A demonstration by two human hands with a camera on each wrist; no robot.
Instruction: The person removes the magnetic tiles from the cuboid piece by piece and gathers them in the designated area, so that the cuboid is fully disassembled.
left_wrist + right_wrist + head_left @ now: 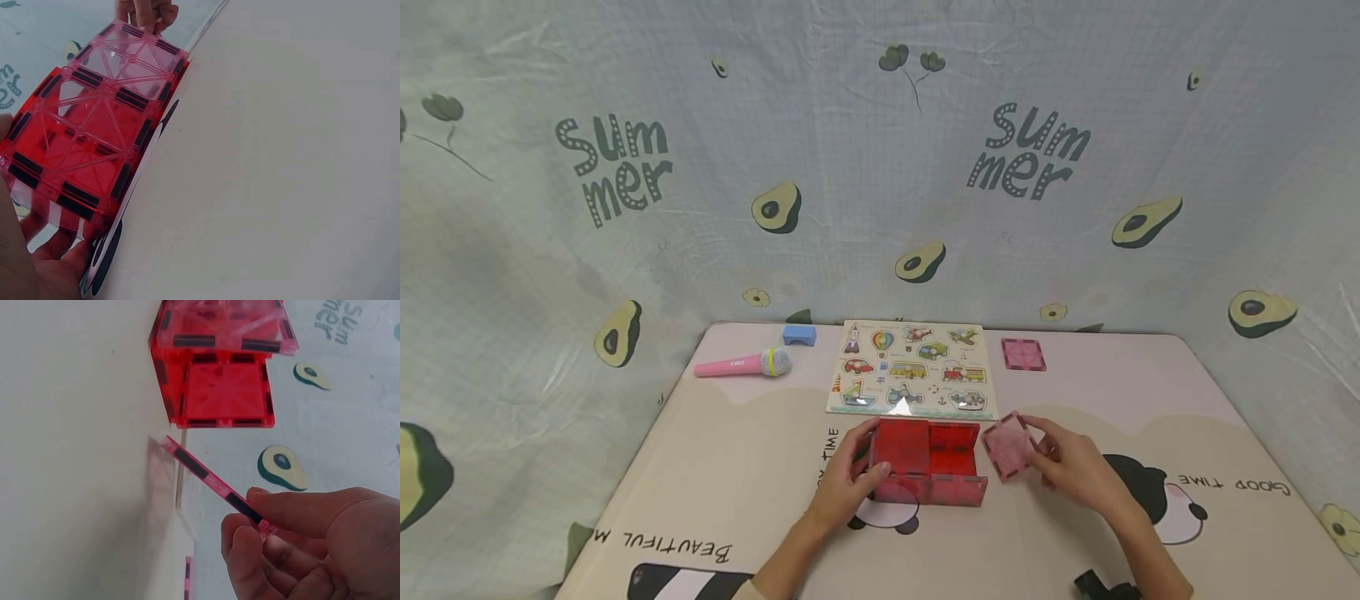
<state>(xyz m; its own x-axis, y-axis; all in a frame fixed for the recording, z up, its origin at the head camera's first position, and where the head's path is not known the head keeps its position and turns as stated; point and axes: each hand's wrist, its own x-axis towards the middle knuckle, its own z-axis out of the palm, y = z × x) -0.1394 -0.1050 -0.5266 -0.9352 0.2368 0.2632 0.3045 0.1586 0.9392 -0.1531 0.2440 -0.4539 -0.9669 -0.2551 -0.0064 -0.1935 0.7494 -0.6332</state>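
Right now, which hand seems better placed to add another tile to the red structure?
Probably the right hand: it pinches a pink tile beside the red structure, while the left hand holds its opposite end.

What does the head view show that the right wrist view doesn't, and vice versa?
Only the head view shows the pink microphone, the blue block and the left hand. Only the right wrist view shows the held tile edge-on. Both show the right hand pinching that tile, beside the red box.

Left grip curls while right grip pinches.
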